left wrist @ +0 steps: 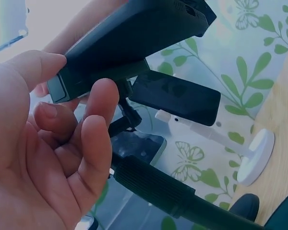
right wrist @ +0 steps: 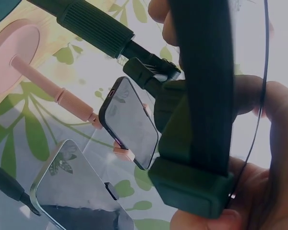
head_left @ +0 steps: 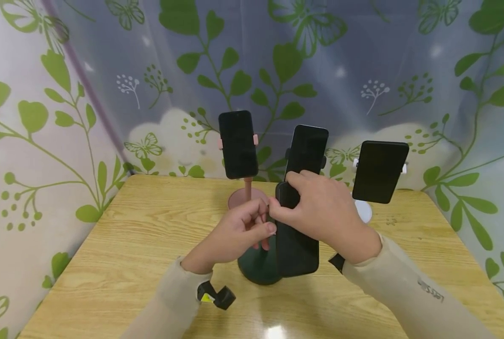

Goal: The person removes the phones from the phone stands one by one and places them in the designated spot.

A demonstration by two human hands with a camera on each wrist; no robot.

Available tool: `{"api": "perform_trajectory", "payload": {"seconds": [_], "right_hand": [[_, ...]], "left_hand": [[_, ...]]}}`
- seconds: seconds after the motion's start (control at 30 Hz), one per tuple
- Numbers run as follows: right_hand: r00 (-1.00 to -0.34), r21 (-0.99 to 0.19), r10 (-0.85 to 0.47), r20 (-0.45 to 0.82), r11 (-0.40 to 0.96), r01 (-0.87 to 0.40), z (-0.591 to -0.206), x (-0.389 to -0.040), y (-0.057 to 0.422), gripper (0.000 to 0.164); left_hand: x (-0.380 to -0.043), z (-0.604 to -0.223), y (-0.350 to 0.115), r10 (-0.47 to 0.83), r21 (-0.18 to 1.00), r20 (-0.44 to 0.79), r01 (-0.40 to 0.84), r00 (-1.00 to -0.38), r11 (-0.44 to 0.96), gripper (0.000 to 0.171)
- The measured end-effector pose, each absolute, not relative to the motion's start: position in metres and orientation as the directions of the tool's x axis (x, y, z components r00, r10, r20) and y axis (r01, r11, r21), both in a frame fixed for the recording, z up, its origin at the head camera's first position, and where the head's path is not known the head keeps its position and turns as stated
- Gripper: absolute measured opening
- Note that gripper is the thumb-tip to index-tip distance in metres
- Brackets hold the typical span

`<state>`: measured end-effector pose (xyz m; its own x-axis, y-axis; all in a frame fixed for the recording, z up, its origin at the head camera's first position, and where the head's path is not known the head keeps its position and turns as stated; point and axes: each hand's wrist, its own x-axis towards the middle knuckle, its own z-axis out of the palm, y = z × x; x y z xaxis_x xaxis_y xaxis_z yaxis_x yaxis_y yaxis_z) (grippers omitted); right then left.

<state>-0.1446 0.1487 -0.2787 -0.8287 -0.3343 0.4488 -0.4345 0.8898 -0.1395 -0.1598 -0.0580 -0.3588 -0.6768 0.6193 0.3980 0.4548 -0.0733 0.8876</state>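
A black phone [head_left: 296, 249] sits in a dark green stand's clamp [right wrist: 192, 187]. My right hand [head_left: 320, 207] grips this phone across its upper part, thumb at the left edge. My left hand [head_left: 239, 230] is at the same edge, touching the right thumb. In the left wrist view the left thumb tip lies on the clamp's end, and the other fingers curl just under it. A thin dark line [right wrist: 261, 103], like the edge of a thin sheet, runs beside the phone down to the fingers. The green stand's round base [head_left: 260, 268] shows below the left hand.
Behind stand a phone [head_left: 238, 143] on a pink stand [head_left: 248, 188], a phone [head_left: 309, 146] in a dark holder, and a phone [head_left: 380, 172] on a white stand [left wrist: 257, 158]. They share a wooden table [head_left: 158, 226] before a leaf-print curtain [head_left: 243, 37].
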Motion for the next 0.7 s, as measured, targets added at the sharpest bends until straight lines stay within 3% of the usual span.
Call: {"api": "perform_trajectory", "payload": {"seconds": [0.7], "right_hand": [[-0.807, -0.185, -0.397, 0.438, 0.838, -0.513, -0.2808, -0.1426, 0.1543, 0.029]], "left_hand": [[-0.1599, -0.3627, -0.0537, 0.618, 0.870, 0.414, 0.490, -0.668, -0.054, 0.009]]}}
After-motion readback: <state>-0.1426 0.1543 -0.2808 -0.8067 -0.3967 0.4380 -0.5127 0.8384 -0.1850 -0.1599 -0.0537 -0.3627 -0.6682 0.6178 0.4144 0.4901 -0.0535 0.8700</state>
